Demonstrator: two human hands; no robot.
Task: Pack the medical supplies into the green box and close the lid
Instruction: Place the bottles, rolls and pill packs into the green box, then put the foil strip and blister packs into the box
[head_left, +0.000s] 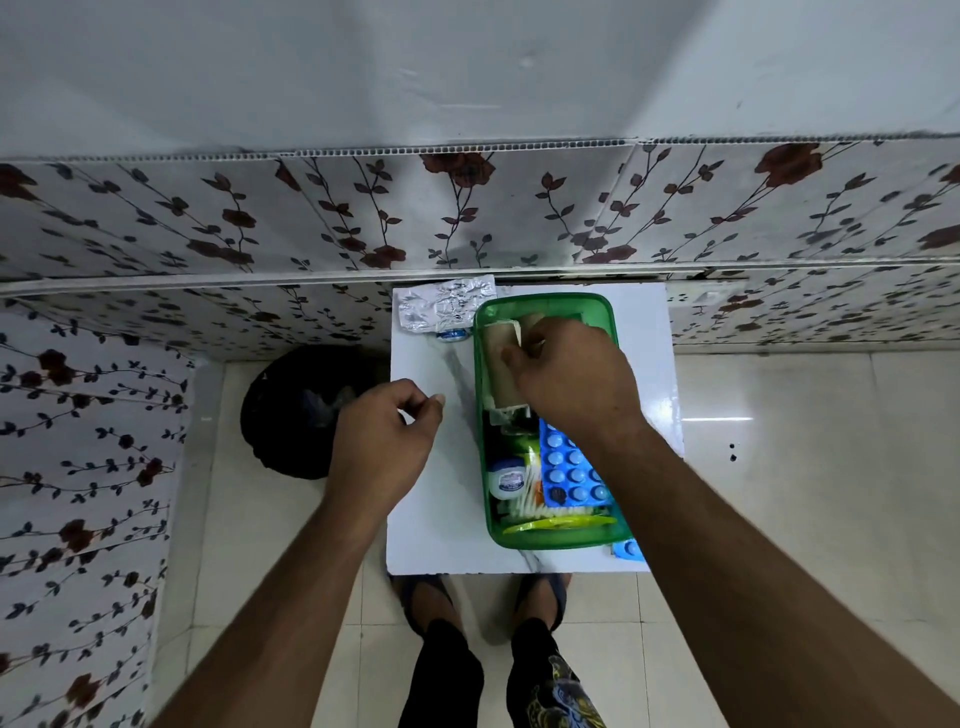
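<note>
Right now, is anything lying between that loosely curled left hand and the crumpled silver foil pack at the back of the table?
Nothing visible. Bare white table separates the left hand from the silver foil pack; the green box sits off to the side.

Both forearms are bare from the elbow down to the fingers, with no sleeves, watch or bracelet in sight. The left hand (382, 436) wears nothing on its fingers. On the right hand (571, 374) a thin pale band, perhaps a ring, shows on one finger (540, 341). Below the hands, the legs are in black trousers (447, 675); the right leg bears a yellow and blue printed pattern (563, 693). The feet wear dark blue-grey open sandals (423, 587).
</note>
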